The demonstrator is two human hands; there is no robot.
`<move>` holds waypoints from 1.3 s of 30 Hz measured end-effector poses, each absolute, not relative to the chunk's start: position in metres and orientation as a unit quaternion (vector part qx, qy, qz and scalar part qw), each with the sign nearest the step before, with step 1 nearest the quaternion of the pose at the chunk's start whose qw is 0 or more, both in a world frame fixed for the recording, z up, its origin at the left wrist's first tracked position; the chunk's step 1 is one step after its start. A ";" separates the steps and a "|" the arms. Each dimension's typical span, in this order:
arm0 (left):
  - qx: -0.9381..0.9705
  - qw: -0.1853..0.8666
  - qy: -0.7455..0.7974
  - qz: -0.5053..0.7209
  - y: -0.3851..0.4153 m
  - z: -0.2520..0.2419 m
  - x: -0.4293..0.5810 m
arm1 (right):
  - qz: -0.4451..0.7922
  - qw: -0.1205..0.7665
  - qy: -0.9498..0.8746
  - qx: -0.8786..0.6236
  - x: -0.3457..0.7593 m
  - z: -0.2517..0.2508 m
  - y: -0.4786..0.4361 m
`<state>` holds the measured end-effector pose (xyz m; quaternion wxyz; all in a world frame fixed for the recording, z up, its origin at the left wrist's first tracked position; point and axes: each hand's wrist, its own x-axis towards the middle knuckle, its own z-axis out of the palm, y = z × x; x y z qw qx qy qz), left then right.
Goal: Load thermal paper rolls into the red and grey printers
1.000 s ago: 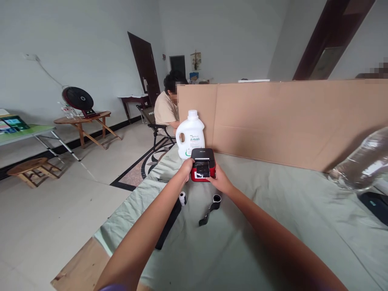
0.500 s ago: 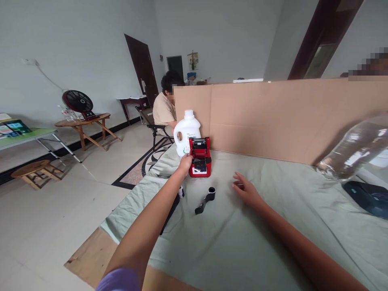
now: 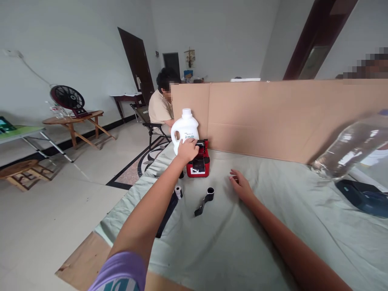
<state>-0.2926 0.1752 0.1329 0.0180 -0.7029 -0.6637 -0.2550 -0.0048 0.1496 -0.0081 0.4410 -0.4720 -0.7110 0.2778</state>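
A small red label printer point(image 3: 198, 171) stands on the cloth with its lid raised and black ribbon showing inside. My left hand point(image 3: 188, 149) rests at the upper left of that lid, fingers closed over its edge beside a black roller point(image 3: 200, 143); the fingertips partly cover it. Behind my hand is a white jug point(image 3: 185, 125) with a handle. My right hand point(image 3: 241, 184) is just above the cloth, right of the printer, fingers apart and holding nothing. Between my arms lies a partly unrolled black ribbon roll point(image 3: 209, 195). A small white-and-black roll point(image 3: 178, 192) sits beside my left forearm.
A long cardboard panel point(image 3: 257, 117) stands across the far side of the green cloth point(image 3: 230, 250). At right are a large clear plastic bottle point(image 3: 348, 145) and a dark tray-like object point(image 3: 363, 198). Another person point(image 3: 159, 105) sits beyond the panel at left.
My left hand has risen from the printer's left side to the top of its raised lid. My right hand stays about where it was. The view has shifted slightly.
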 end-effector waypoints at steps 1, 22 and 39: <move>-0.711 0.027 -0.658 -0.245 0.168 0.133 -0.292 | 0.283 0.436 -0.713 -0.471 -0.003 -0.009 0.148; -0.703 0.025 -0.682 -0.201 0.132 0.110 -0.275 | 0.278 0.422 -0.719 -0.477 0.000 -0.010 0.146; -0.679 -0.101 -0.596 -0.416 0.062 0.119 -0.233 | 0.157 0.390 -0.714 -0.560 0.126 -0.005 0.078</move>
